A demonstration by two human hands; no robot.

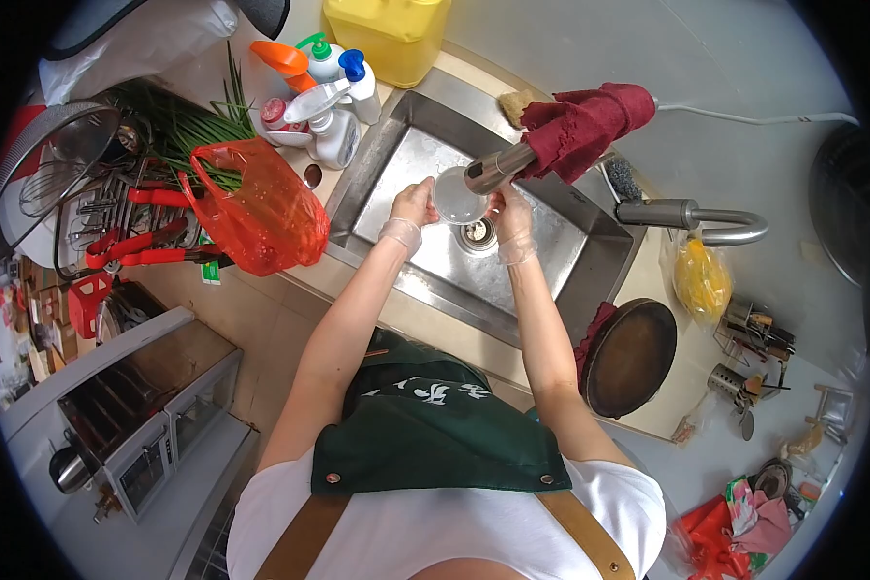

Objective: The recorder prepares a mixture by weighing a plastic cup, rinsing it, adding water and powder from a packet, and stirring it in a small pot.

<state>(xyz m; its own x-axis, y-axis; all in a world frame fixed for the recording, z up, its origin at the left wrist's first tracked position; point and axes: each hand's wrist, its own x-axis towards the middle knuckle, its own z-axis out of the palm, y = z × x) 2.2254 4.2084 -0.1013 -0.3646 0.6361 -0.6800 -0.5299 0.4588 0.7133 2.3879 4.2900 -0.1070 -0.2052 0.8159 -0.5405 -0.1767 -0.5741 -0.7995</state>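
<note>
Over the steel sink [411,135] I hold a translucent round bowl [459,205] between both hands. My left hand [415,206] is closed on its left side. On its right side is my right hand [511,211], with the fingers partly hidden behind the rim and the tap. Clear plastic, like a glove cuff, circles each wrist. The metal tap head [499,168] comes down over the bowl from the upper right and hides part of it; whether water runs I cannot tell. Below the bowl lies the round drain [477,235].
A dark red cloth [590,126] wraps the tap's neck. Pump and spray bottles [338,135] and a yellow jug [387,34] stand at the upper left. A red plastic bag [261,208] sits left of the sink. Right of it are a second tap [681,213] and a dark round pan [630,358].
</note>
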